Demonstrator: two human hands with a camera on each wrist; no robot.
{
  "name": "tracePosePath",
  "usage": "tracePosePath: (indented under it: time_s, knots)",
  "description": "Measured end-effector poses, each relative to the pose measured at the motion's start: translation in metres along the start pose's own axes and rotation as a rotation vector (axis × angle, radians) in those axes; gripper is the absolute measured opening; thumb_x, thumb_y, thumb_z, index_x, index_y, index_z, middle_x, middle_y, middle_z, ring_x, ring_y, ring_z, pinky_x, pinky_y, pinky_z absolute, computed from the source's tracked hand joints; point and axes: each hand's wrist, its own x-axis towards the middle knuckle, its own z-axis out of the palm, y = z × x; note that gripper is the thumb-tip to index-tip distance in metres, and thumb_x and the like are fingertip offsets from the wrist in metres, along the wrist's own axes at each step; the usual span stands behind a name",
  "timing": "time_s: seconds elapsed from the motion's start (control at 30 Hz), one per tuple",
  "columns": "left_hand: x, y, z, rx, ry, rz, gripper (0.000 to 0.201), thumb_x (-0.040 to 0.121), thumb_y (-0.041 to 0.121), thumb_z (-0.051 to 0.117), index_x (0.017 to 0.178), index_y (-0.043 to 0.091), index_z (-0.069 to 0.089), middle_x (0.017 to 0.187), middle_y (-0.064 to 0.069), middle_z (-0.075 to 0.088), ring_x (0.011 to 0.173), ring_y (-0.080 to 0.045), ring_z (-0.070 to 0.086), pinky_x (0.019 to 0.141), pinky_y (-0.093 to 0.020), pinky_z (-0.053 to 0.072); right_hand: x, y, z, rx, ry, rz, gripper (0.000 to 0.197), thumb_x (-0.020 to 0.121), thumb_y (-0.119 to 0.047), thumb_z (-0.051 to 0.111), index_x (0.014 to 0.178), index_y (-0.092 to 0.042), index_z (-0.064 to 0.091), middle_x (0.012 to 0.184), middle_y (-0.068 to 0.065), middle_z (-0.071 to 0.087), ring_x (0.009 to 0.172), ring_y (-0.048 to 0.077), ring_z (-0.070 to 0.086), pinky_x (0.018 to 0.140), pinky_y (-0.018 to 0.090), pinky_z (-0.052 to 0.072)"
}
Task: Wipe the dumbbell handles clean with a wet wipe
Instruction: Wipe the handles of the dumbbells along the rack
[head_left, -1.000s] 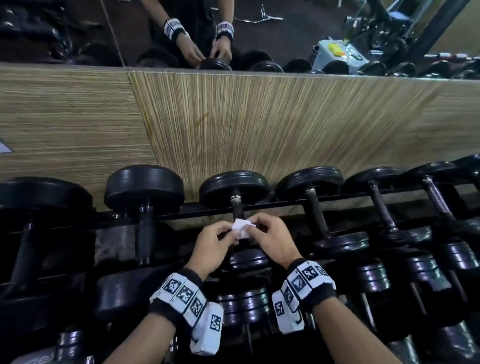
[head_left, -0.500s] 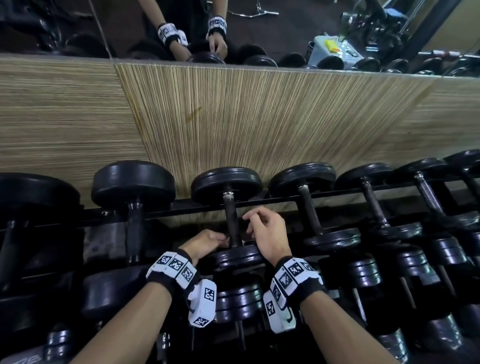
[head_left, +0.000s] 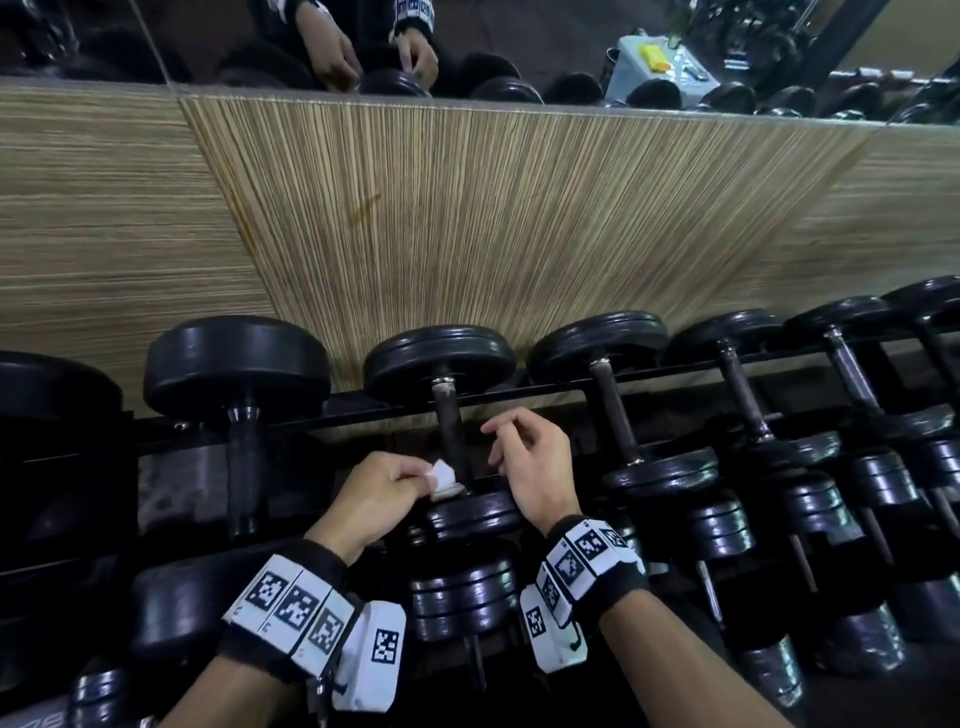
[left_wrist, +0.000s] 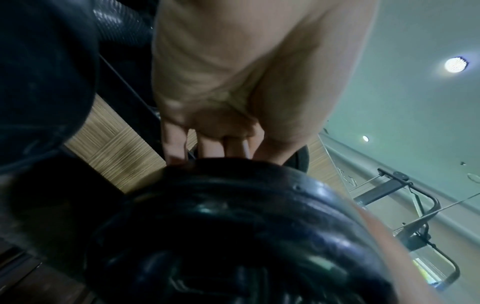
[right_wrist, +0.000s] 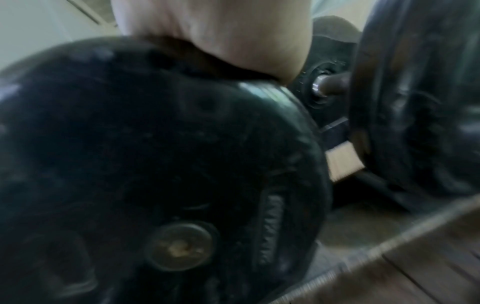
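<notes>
On the upper rail of the rack (head_left: 571, 387), directly ahead of the person, lies the dumbbell (head_left: 441, 364) under attention, its dark handle (head_left: 451, 436) running toward the camera between two black end weights. Left hand (head_left: 376, 493) has its fingers curled, pinching a small folded white wipe (head_left: 442, 475) against the near end of that handle, just above the near weight (head_left: 475, 514). Right hand (head_left: 535, 462) sits just to the right of the handle, fingers loosely bent and spread, holding nothing; whether a fingertip touches the bar cannot be told. Judged risks: the wipe is a small wad held by the fingertips only, so a firm stroke along the rough bar could drag it out of the pinch and drop it between the weights into the lower tier; the dumbbell may roll on the rail under sideways pressure if the free hand does not steady it; the underside of the bar is likely to be missed unless the wipe is wrapped round. Neighbouring dumbbells (head_left: 618, 410) stand close on both sides, leaving little room for knuckles. Limits of view: the left wrist camera shows curled fingers (left_wrist: 176, 144) behind a weight, wipe not visible; the right wrist camera is blurred and mostly blocked by a weight, fingers out of frame. Handle cleanliness cannot be assessed in this light.
</notes>
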Motion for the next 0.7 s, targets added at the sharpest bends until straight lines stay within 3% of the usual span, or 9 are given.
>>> tracePosePath:
  time_s: [0.13,0.3,0.37,0.43,0.5,0.57,0.7]
  knots:
    - [0.014,-0.01,0.007,0.089,0.114,-0.069,0.012,0.09,0.022,0.068,0.097,0.021,0.078,0.097,0.004,0.074,0.101,-0.013,0.067,0.084,-0.021,0.044,0.007,0.01,-0.002,0.075,0.035,0.098,0.024,0.092,-0.002,0.051,0.078,-0.006,0.07,0.053,0.002,0.059,0.051,0.014,0.052,0.051,0.025,0.041]
    - [0.032,-0.012,0.015,0.118,0.094,-0.172,0.015,0.093,0.021,0.068,0.101,0.012,0.077,0.098,-0.004,0.07,0.102,-0.02,0.063,0.08,-0.018,0.039,0.006,0.013,-0.003,0.088,0.03,0.104,0.024,0.093,-0.005,0.05,0.079,-0.007,0.07,0.055,0.004,0.06,0.053,0.015,0.054,0.052,0.025,0.043]
    - [0.036,-0.01,0.017,0.094,0.05,-0.151,0.01,0.092,0.015,0.067,0.089,0.016,0.077,0.089,-0.005,0.07,0.099,-0.024,0.067,0.077,-0.019,0.041,0.007,0.013,-0.003,0.086,0.026,0.099,0.024,0.092,-0.005,0.05,0.079,-0.008,0.07,0.055,0.004,0.061,0.053,0.015,0.055,0.053,0.027,0.043]
    - [0.035,-0.006,0.02,0.026,-0.041,-0.111,0.023,0.092,0.005,0.066,0.074,0.02,0.07,0.08,-0.001,0.068,0.09,-0.022,0.066,0.078,-0.024,0.044,0.007,0.013,-0.002,0.072,0.03,0.094,0.024,0.092,-0.006,0.05,0.078,-0.009,0.07,0.055,0.004,0.061,0.052,0.016,0.055,0.054,0.028,0.043]
    - [0.032,-0.005,0.02,-0.03,-0.069,-0.104,0.024,0.09,0.002,0.066,0.073,0.019,0.071,0.081,-0.003,0.07,0.088,-0.019,0.063,0.086,-0.027,0.048,0.006,0.013,-0.002,0.059,0.041,0.093,0.024,0.092,-0.007,0.05,0.078,-0.009,0.07,0.054,0.003,0.061,0.053,0.016,0.056,0.056,0.03,0.045]
    - [0.026,-0.004,0.018,-0.086,-0.052,-0.106,0.016,0.089,0.007,0.07,0.075,0.014,0.077,0.084,-0.009,0.074,0.085,-0.019,0.065,0.09,-0.031,0.05,0.004,0.011,-0.002,0.052,0.052,0.092,0.024,0.092,-0.007,0.051,0.078,-0.01,0.07,0.054,0.003,0.061,0.054,0.015,0.057,0.057,0.031,0.046]
    - [0.009,0.0,0.009,-0.113,0.011,-0.064,0.017,0.087,0.02,0.074,0.072,0.015,0.078,0.077,-0.003,0.076,0.075,-0.015,0.066,0.078,-0.028,0.049,0.003,0.007,-0.003,0.029,0.056,0.092,0.023,0.092,-0.008,0.051,0.078,-0.009,0.07,0.055,0.004,0.062,0.052,0.013,0.056,0.056,0.029,0.046]
